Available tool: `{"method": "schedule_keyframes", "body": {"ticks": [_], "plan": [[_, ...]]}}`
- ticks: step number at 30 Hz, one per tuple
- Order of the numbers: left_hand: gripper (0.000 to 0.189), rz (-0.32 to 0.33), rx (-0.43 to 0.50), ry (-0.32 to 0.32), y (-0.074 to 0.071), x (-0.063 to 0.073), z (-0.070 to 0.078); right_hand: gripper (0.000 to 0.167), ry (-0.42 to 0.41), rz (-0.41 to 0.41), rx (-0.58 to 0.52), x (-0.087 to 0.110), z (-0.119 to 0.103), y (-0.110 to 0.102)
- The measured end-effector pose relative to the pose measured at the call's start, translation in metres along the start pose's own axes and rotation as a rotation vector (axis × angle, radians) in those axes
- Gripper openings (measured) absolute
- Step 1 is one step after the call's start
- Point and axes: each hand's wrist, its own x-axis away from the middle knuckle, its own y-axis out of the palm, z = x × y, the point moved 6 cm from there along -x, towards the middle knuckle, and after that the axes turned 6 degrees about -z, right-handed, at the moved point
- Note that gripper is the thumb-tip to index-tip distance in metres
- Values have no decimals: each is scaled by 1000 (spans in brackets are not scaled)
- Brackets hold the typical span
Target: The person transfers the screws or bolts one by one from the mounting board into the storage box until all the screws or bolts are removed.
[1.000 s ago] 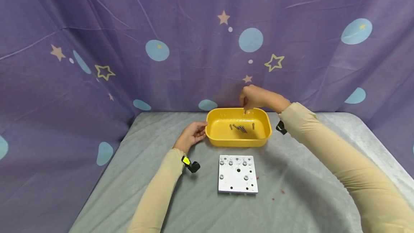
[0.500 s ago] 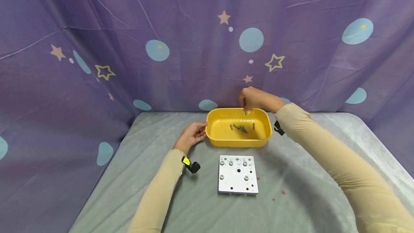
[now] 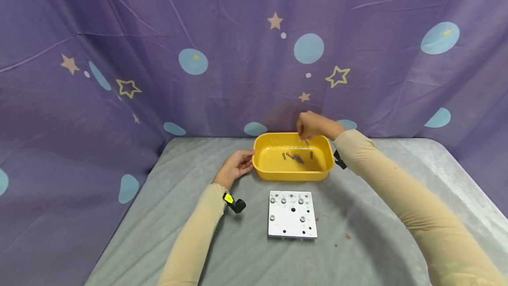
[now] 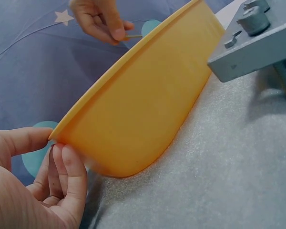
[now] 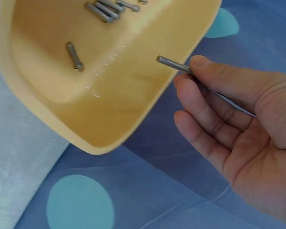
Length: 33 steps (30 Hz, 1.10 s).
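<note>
My left hand (image 3: pixel 237 167) pinches the left rim of a yellow plastic basin (image 3: pixel 293 175), as the left wrist view shows, with one finger on the rim and the others curled below it. My right hand (image 3: pixel 315 126) is over the basin's back right edge. Between thumb and fingers it holds a metal screw (image 5: pixel 174 63); the threaded end sticks out toward the basin, and the head end is hidden in the hand. Several loose screws (image 3: pixel 296 159) lie on the basin floor, with a single screw (image 5: pixel 74 57) apart from them to the right.
In front of the basin sits a silver metal plate (image 3: pixel 287 224) with several socket-head screws (image 3: pixel 303 219) standing in its holes. A grey cloth (image 3: pixel 222 246) covers the table. Close behind the basin hangs a purple curtain (image 3: pixel 238 96) printed with stars and blue spots.
My right hand has come down a little toward the basin, and the screw in it has tilted from near upright to slanted. The left hand, basin and plate stay put.
</note>
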Motion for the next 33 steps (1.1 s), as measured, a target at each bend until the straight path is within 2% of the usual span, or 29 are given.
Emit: {"method": "schedule_keyframes", "body": {"ticks": [6, 12, 25, 33], "plan": [[17, 2, 9, -7, -1, 1, -1, 5, 38, -22, -19, -2, 5, 10], [17, 4, 10, -7, -2, 1, 0, 3, 42, -14, -9, -6, 8, 11], [14, 5, 11, -12, -1, 0, 1, 3, 109, -48, -53, -14, 15, 15], [10, 5, 11, -6, -1, -1, -1, 5, 165, -119, -38, -20, 21, 27]]}}
